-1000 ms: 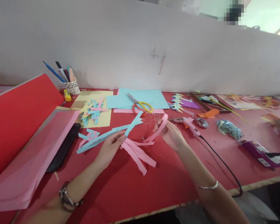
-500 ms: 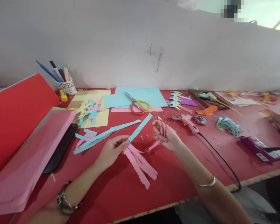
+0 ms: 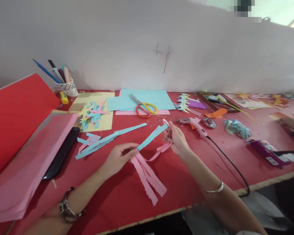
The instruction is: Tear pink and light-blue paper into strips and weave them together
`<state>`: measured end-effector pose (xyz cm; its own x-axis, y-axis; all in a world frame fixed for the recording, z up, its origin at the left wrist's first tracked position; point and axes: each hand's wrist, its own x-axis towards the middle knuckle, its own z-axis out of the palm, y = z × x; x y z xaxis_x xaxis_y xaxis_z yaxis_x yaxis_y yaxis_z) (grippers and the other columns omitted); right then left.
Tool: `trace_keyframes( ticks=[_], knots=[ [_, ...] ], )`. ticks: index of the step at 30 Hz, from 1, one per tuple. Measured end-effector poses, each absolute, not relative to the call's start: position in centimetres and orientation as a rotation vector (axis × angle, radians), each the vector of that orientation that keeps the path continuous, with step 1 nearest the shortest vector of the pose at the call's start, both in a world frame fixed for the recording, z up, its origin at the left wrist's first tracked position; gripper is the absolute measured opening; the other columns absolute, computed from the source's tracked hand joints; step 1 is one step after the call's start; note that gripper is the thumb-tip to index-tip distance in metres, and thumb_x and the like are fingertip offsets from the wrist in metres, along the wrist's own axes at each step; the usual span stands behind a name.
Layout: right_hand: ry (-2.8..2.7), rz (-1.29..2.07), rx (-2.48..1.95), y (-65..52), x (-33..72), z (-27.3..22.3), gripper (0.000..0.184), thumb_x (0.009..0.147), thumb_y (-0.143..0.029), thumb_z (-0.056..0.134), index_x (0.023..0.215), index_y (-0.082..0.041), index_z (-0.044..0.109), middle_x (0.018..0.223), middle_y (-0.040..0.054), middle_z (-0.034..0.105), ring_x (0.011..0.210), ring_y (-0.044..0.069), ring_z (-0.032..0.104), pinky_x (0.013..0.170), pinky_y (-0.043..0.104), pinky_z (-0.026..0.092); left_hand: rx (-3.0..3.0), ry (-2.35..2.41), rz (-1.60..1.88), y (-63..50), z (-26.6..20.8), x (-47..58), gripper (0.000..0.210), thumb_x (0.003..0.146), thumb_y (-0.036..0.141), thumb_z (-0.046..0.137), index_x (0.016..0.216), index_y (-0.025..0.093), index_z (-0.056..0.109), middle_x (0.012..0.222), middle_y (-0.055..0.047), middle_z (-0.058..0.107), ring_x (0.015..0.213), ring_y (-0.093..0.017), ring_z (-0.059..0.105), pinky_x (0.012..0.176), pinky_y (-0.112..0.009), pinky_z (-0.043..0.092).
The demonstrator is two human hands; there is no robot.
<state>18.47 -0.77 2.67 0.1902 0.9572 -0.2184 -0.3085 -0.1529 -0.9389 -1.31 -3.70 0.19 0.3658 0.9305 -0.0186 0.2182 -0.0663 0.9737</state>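
My left hand (image 3: 123, 157) pinches a blue paper strip (image 3: 152, 135) together with several pink paper strips (image 3: 149, 178) that fan out toward the table's front. The blue strip slants up to the right, its far end at the fingers of my right hand (image 3: 175, 137). Those fingers are closed round a looped pink paper strip (image 3: 164, 148), whose tail hangs back toward the left hand. More blue strips (image 3: 100, 145) lie on the red table, left of the hands, beside a small woven piece of pink and blue paper (image 3: 89, 140).
Scissors (image 3: 145, 107) lie on blue sheets (image 3: 159, 96) behind the hands. A pink glue gun (image 3: 197, 125) with a black cord rests to the right, near a purple extension board (image 3: 269, 151). Pink sheets (image 3: 34, 166) overlap a black phone (image 3: 62, 155). Another person's hand (image 3: 291, 125) is far right.
My right hand has moved slightly right and down, its fingers now at the blue strip's far end. The pink loop has tilted. The left hand keeps its hold, and the view has shifted a little.
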Motion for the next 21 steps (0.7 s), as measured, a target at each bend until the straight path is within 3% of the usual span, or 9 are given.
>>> trace_keyframes(
  ticks=[11,21],
  knots=[
    [-0.954,1.024,-1.281,-1.02,18.22,2.75,0.028,0.073,-0.041,0.048,0.059,-0.019,0.040,0.045,-0.0083,0.038,0.036,0.003,0.034,0.034,0.014,0.033,1.572,1.072,0.810,-3.58,0.08,-1.22,0.026,0.072,0.034,0.051,0.087,0.018,0.065,0.062,0.002,0.055,0.050,-0.007,0.045,0.048,-0.017,0.040],
    [-1.068,0.923,-1.318,-1.05,18.26,2.78,0.031,0.075,-0.040,0.046,0.056,-0.019,0.034,0.047,-0.0080,0.036,0.037,0.003,0.031,0.035,0.014,0.032,1.582,1.092,0.822,-3.68,0.26,-1.10,0.026,0.071,0.035,0.051,0.084,0.018,0.065,0.060,0.002,0.055,0.049,-0.008,0.046,0.047,-0.018,0.041]
  ],
)
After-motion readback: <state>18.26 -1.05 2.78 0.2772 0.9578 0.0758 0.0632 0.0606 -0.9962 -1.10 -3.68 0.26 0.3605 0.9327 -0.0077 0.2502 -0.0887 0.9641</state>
